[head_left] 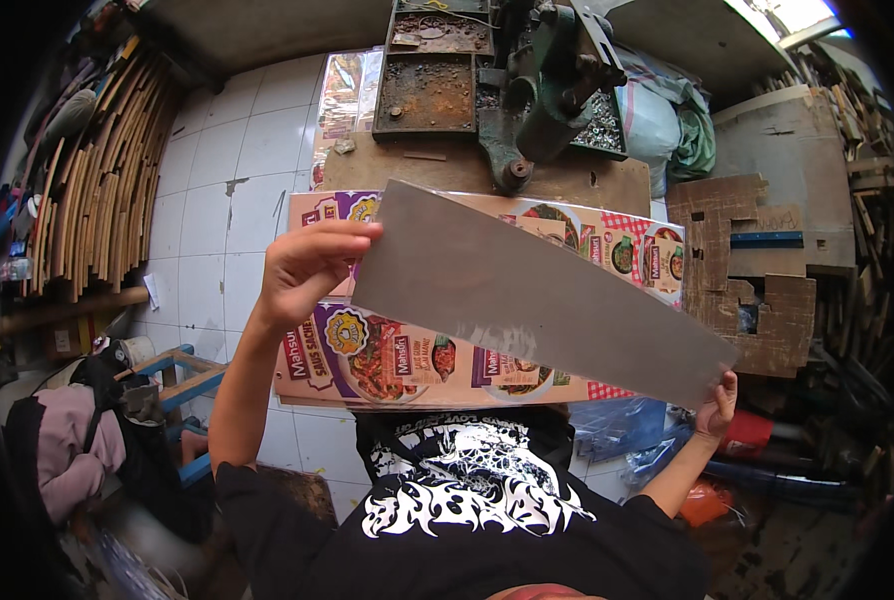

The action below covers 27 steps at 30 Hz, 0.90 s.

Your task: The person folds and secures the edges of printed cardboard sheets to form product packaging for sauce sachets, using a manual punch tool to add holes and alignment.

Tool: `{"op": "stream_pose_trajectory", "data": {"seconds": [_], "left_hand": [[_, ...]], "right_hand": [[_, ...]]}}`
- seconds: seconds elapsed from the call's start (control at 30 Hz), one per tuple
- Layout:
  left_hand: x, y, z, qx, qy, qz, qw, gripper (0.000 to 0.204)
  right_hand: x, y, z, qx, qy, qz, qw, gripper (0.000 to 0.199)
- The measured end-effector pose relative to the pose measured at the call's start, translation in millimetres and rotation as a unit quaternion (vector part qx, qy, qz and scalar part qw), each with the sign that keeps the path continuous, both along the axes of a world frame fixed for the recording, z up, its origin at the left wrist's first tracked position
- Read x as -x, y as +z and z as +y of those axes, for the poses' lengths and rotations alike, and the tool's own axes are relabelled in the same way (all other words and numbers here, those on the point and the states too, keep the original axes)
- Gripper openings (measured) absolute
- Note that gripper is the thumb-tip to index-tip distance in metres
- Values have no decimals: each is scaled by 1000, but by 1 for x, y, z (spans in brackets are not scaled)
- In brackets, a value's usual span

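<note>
A long, flat grey sheet (pixel 527 295) is held up in front of me, tilted, its left end higher in the picture than its right. My left hand (pixel 317 265) is closed at its left edge, fingertips at the upper part of that edge. At the far right corner, my right hand (pixel 717 405) pinches the sheet, the thumb and fingers partly hidden by it. Underneath lie colourful printed sheets (pixel 317 365) with food pictures, partly covered by the grey one. They rest against a brown board (pixel 407 175).
Beyond the board stands a dark green hand press (pixel 552 110), with rusty trays (pixel 427 95) of small metal parts. Wooden strips (pixel 107 165) are stacked at left. Notched brown boards (pixel 707 260) lie at right. A blue-edged wooden frame (pixel 192 385) stands near my left arm.
</note>
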<state>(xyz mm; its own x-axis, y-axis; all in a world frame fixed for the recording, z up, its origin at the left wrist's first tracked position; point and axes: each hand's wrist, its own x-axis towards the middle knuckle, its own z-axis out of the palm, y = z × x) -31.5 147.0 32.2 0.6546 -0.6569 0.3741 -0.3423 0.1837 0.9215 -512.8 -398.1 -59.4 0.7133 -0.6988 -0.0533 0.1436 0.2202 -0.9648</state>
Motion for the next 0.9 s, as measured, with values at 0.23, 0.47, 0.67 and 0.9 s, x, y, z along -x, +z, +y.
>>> {"op": "stream_pose_trajectory", "data": {"seconds": [0.23,0.47,0.67,0.9], "left_hand": [[14,4,-35,-61,41,333,940,48],[7,3,-79,-44,13,344,938,47],[3,-7,-112,-65,-42,388,918,49],[-16,-9,-104,-196,-27,317,928,35]], "right_hand": [[-66,58,95,17,56,67,996,84],[-77,60,61,516,-65,429,738,45],[-212,118,149,287,159,276,903,39],[-257,104,180,272,282,244,887,46]]}}
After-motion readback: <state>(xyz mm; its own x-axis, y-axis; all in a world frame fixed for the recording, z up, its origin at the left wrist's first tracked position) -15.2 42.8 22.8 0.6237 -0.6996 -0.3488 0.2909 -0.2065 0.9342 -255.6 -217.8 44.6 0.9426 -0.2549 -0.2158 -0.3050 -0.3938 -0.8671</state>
